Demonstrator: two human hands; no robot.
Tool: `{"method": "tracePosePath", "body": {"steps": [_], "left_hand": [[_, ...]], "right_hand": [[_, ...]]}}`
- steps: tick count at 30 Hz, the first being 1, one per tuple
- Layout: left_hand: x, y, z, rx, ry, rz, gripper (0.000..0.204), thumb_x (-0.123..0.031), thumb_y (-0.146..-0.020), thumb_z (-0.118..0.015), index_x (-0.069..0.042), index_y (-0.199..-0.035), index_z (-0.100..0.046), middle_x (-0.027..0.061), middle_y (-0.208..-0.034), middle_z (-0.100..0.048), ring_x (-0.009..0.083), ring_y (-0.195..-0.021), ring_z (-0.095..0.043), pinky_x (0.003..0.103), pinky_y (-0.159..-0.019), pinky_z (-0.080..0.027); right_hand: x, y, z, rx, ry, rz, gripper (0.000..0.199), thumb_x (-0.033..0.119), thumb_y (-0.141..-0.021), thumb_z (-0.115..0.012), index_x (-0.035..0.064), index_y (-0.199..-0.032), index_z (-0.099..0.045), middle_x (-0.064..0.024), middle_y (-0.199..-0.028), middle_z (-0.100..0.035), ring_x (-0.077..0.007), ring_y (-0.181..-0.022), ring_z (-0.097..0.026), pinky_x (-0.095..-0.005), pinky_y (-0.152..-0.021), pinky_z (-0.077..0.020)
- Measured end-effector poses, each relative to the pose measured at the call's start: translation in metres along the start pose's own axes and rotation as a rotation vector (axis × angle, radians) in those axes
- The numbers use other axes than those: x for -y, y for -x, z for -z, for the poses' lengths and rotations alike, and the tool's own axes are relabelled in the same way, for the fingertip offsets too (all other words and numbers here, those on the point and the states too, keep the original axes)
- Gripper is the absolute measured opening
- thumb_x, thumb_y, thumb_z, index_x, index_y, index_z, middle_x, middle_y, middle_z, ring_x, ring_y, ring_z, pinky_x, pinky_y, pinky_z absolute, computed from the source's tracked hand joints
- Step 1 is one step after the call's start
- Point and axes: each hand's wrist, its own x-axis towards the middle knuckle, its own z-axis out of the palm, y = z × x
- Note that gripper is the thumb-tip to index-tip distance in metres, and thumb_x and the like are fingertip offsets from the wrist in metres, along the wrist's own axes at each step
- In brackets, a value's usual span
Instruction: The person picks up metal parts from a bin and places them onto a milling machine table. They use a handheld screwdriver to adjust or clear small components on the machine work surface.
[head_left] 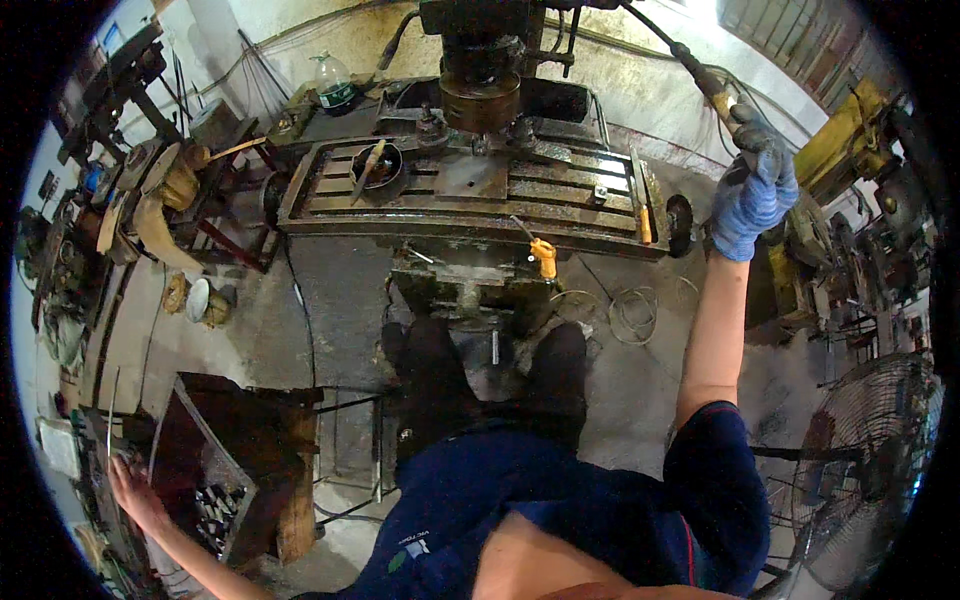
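My right hand [755, 190], in a blue and grey glove, is raised at the upper right with its fingers wrapped round the grip of a long machine lever [712, 88]. Low at the far left is my bare left hand [138, 497], beside a dark open-fronted box. A thin metal rod [110, 420] rises from its fingertips. In front of me stands a milling machine, its round spindle head [480, 98] above a slotted table [400, 207]. A flat metal plate [472, 178] lies on the table beneath the spindle.
A dark bowl [390, 178] with a brush [368, 170] sits on the table's left part. A yellow air gun [543, 258] hangs at the table's front edge. The box [195, 425] at lower left holds small metal parts. A caged fan [865, 450] stands at right; a hose [633, 318] coils on the floor.
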Motion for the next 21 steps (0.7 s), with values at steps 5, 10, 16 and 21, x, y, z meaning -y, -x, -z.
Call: {"method": "tracePosePath", "body": {"steps": [5, 10, 16, 21], "left_hand": [[0.000, 0.047, -0.145, 0.520, 0.482, 0.076, 0.035, -0.019, -0.086, -0.054, -0.002, -0.117, -0.047, 0.0080, -0.110, -0.054, 0.0184, -0.092, -0.055, 0.035, -0.085, -0.045], [0.051, 0.171, -0.349, 0.864, 0.883, 0.568, 0.021, -0.014, -0.083, -0.058, -0.005, -0.101, -0.054, 0.0043, -0.092, -0.061, 0.0249, -0.082, -0.060, 0.047, -0.081, -0.047], [0.084, 0.225, -0.425, 1.049, 0.838, 0.904, 0.014, -0.004, -0.083, -0.056, -0.001, -0.096, -0.052, 0.0088, -0.082, -0.059, 0.0237, -0.070, -0.061, 0.048, -0.087, -0.046], [0.111, 0.215, -0.428, 1.063, 0.728, 0.882, 0.015, -0.006, -0.082, -0.057, -0.001, -0.095, -0.051, 0.0095, -0.079, -0.058, 0.0208, -0.062, -0.059, 0.042, -0.078, -0.049]], "right_hand": [[0.003, -0.013, -0.006, 0.033, 0.060, -0.018, 0.028, 0.022, -0.081, -0.053, -0.0048, -0.084, -0.061, -0.0142, -0.089, -0.062, -0.0232, -0.089, -0.057, -0.0359, -0.089, -0.0390], [-0.005, -0.037, -0.010, 0.081, -0.034, 0.102, 0.026, 0.020, -0.082, -0.059, -0.0046, -0.089, -0.063, -0.0114, -0.084, -0.064, -0.0193, -0.085, -0.058, -0.0326, -0.079, -0.0435], [0.008, -0.065, -0.017, 0.072, 0.100, 0.018, 0.027, 0.019, -0.083, -0.051, -0.0062, -0.083, -0.061, -0.0136, -0.082, -0.064, -0.0228, -0.085, -0.061, -0.0359, -0.086, -0.0434], [-0.016, -0.134, 0.007, 0.165, 0.578, 0.580, 0.020, 0.005, -0.083, -0.045, -0.0035, -0.085, -0.063, -0.0123, -0.081, -0.065, -0.0217, -0.082, -0.062, -0.0322, -0.081, -0.0458]]}}
